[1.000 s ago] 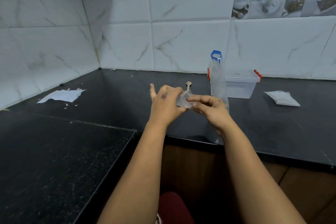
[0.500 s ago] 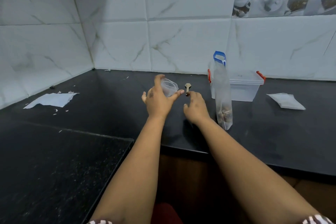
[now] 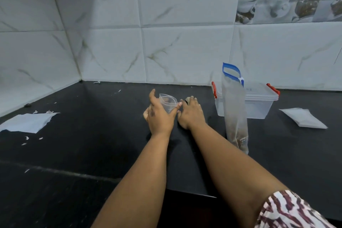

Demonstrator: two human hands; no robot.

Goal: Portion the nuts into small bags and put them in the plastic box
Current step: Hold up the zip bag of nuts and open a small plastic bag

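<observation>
So my left hand [image 3: 160, 116] was holding one of the small bags [image 3: 168, 104] with its mouth propped open, thumb on one side and fingers curled round the other, held just above the desk [image 3: 92, 135]. My right hand [image 3: 190, 114] was flat-ish on the desk right beside it, fingers reaching down over the little spoon [image 3: 187, 99] at about 12 o'clock from my knuckles. Couldn't tell whether I actually had the spoon pinched or was just touching it, since my fingers covered most of it.

The big zip bag of nuts [image 3: 234, 109] was standing up on its own at roughly 3 o'clock from my right hand, with the nuts sunk to the bottom, and the plastic box [image 3: 259, 103] sat right behind it at 1 o'clock.

What worried me: that tall bag looked wobbly. It was thin and top-heavy, and my right forearm was close to it, so one careless swing with the spoon could have knocked it over and spilled nuts across the desk. Also the small bag was floppy, so if my grip had relaxed the mouth could have collapsed and I'd have been spooning nuts onto the counter instead.
</observation>
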